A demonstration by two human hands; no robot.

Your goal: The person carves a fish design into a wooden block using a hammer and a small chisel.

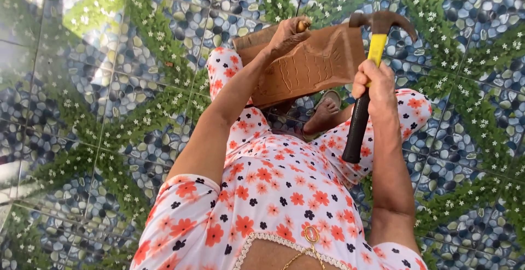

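Observation:
A brown wooden board (311, 65) with carved scale-like lines rests tilted on my lap, against my knees. My left hand (285, 34) lies on the board's upper edge, closed around a small wooden-handled chisel (301, 25) whose tip is hidden. My right hand (373, 81) grips a claw hammer (367, 70) with a yellow and black handle. The hammer's dark head is raised just above the board's top right corner.
I sit cross-legged in white clothes with orange and black flowers. A bare foot (324, 114) shows below the board. The floor (109, 100) is tiled with a print of blue pebbles, green bands and white flowers.

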